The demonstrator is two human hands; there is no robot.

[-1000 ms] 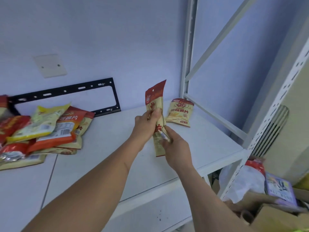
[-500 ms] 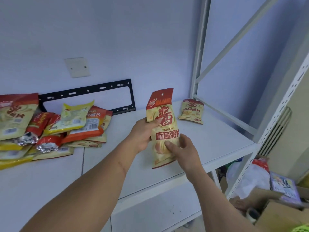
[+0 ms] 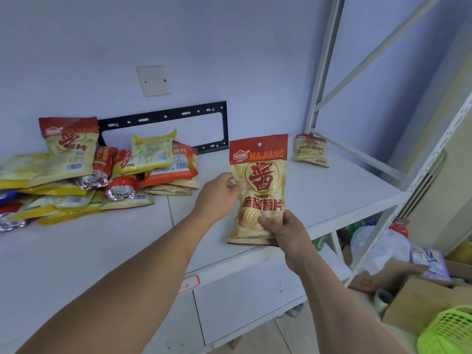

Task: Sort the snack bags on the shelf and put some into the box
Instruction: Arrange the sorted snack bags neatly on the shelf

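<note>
Both hands are up over the white shelf [image 3: 332,195], working one chip bag [image 3: 259,185] held upright, front face toward the camera, above the shelf's front edge. The right hand [image 3: 283,233] has the lower part of it: thumb [image 3: 268,222] pressed across the front, the other fingers curled behind and out of sight, so that's a firm pinch. The left hand [image 3: 219,194] is at the bag's left edge, fingers bent, fingertips [image 3: 236,186] nipping the side seam about halfway up.

Same print on a second small bag [image 3: 311,150], lying flat near the shelf's back right corner, close to the upright post [image 3: 321,72], well apart from the held one. Over at the left end, toward the back edge, a heap of snack bags [image 3: 97,175] is stacked loosely: yellow ones, orange ones, a few with foil ends, and one red-topped bag propped against the wall.

Down past the shelf's right end, on the floor, an open cardboard box [image 3: 419,297] holds a purple-printed pack [image 3: 429,259], with a white plastic bag [image 3: 378,241] just behind it. A green mesh basket [image 3: 449,330] shows at the bottom right corner; what is inside it cannot be made out.
</note>
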